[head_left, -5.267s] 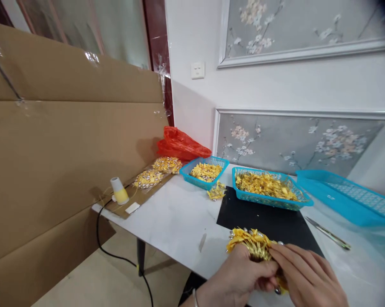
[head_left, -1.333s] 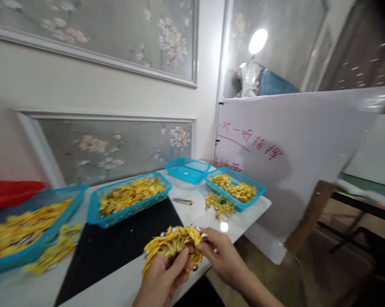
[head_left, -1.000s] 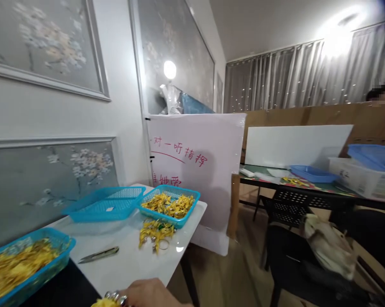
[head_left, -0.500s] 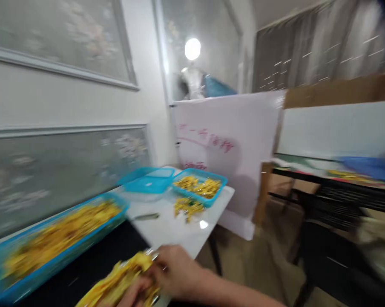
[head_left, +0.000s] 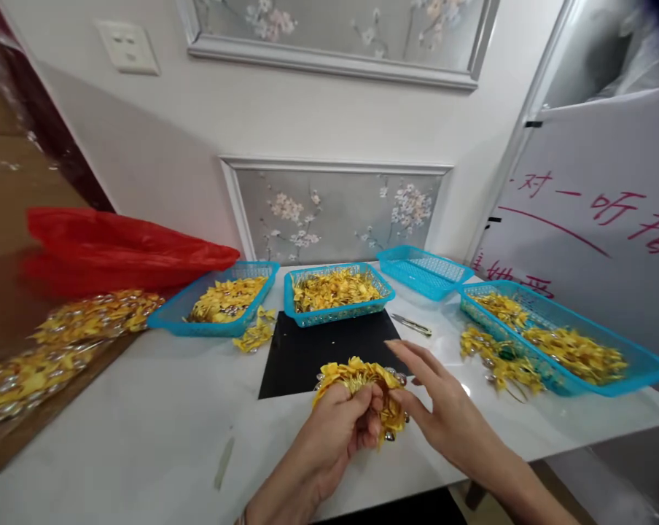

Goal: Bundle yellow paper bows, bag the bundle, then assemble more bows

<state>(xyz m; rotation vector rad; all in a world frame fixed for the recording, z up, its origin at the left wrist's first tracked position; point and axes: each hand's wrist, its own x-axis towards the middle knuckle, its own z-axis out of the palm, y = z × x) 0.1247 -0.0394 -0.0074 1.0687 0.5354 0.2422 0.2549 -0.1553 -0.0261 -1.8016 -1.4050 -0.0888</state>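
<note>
My left hand [head_left: 340,423] is closed round a bunch of yellow ribbon pieces [head_left: 351,370] with small silver bells at their ends. Its fist sits just in front of a black mat [head_left: 318,350]. My right hand [head_left: 444,405] is at the bunch's right side, fingers stretched and apart, with its thumb close to the ribbons; whether it touches them I cannot tell. Behind the mat's far edge stands a blue basket [head_left: 337,315] of similar yellow pieces. Part of the bunch is hidden by my left fingers.
More blue baskets of yellow pieces stand left [head_left: 195,329] and right [head_left: 630,383]; another blue basket [head_left: 425,281] is at the back. Small scissors or snips [head_left: 411,324] lie by the mat. Loose yellow ribbons [head_left: 256,334] and a red plastic bag [head_left: 127,244] are on the left.
My view has swung left from the whiteboard side to face the mat and baskets. My right hand, earlier closed at the bunch, now has its fingers apart; my left still holds the bunch.
</note>
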